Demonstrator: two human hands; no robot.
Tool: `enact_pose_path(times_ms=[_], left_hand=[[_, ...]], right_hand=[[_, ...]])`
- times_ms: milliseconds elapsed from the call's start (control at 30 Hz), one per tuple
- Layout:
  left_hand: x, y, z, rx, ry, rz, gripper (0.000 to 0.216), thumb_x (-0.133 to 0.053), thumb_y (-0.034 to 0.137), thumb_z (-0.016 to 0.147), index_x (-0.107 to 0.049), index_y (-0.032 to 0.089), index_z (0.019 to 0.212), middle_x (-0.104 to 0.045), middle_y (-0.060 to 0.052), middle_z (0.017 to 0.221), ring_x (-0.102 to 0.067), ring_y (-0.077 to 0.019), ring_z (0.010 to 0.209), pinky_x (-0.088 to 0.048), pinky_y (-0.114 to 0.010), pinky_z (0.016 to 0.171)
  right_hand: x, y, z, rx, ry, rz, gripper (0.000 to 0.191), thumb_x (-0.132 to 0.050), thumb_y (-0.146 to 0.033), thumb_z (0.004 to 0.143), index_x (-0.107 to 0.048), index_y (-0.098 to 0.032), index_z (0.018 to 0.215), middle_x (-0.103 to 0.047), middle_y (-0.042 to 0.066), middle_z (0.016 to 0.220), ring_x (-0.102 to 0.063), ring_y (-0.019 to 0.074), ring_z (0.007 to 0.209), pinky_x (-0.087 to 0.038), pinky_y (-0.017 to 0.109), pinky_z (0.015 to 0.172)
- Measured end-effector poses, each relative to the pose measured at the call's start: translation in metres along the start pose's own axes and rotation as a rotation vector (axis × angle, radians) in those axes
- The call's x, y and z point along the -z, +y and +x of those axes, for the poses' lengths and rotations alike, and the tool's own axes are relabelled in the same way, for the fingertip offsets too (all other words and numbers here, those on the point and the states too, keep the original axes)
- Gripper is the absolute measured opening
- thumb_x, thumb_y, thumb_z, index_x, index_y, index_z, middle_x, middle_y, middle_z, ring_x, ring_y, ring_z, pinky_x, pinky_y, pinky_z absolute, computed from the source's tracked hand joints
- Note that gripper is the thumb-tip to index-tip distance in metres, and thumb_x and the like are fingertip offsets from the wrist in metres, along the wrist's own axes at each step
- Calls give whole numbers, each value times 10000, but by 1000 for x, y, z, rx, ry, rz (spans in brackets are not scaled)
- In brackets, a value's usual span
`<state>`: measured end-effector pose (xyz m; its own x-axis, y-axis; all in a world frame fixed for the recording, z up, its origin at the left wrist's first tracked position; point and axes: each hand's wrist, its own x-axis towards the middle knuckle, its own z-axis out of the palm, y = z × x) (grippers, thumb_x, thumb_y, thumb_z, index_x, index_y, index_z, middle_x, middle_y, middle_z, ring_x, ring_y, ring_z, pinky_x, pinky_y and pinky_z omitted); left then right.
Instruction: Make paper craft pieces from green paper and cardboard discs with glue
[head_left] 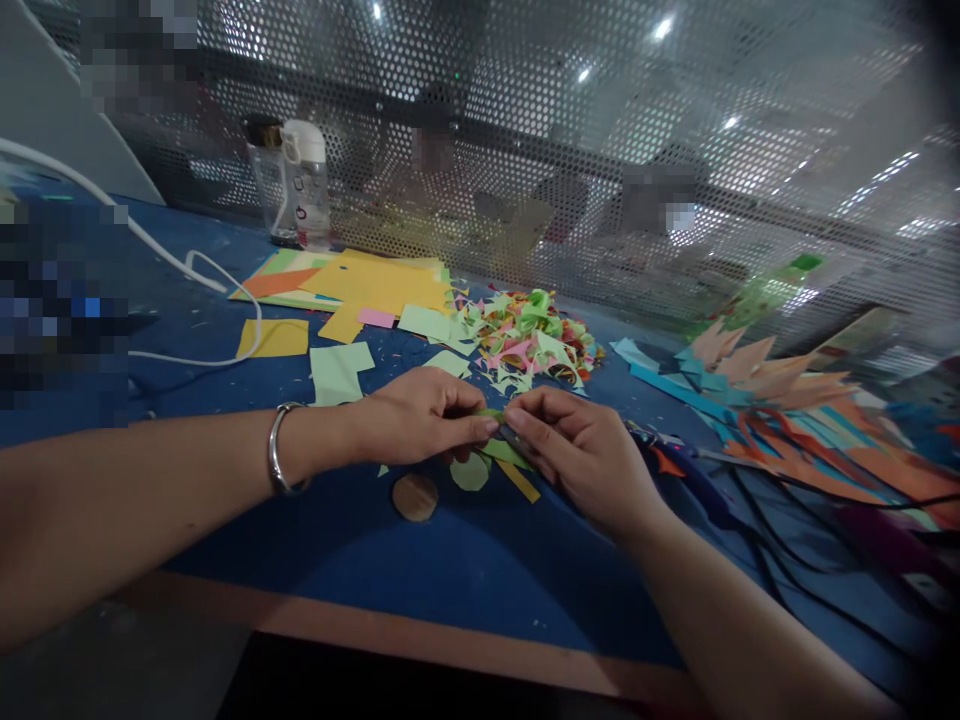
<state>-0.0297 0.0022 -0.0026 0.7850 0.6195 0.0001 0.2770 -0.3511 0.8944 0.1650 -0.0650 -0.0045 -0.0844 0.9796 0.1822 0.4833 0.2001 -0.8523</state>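
Left hand (420,415) and right hand (581,450) both pinching green paper strip (504,450) over blue table (420,560), brown disc (415,496) just below

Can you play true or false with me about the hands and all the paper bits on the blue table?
1. Both hands pinch a small green paper piece together. True: the left hand and the right hand meet on it.
2. The left wrist is bare. False: it wears a silver bangle.
3. A brown paper circle lies on the blue table below the left hand. True.
4. The pile of colourful scraps sits between the hands and the person. False: it lies beyond the hands, toward the mesh screen.
5. A clear bottle stands in the right far corner. False: it stands at the far left, by the yellow sheets.
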Motion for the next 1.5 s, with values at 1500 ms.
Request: enact_pose_path(times_ms=[1500], left_hand=[[4, -1, 6, 163, 237, -648, 380, -717, 23, 697, -565, 130, 1028, -620, 27, 734, -618, -89, 589, -509, -265, 642]], right_hand=[[3, -6, 8, 497, 36, -696, 212, -570, -197, 896, -600, -191, 1106, -621, 22, 855, -512, 101, 530, -439, 249, 559]])
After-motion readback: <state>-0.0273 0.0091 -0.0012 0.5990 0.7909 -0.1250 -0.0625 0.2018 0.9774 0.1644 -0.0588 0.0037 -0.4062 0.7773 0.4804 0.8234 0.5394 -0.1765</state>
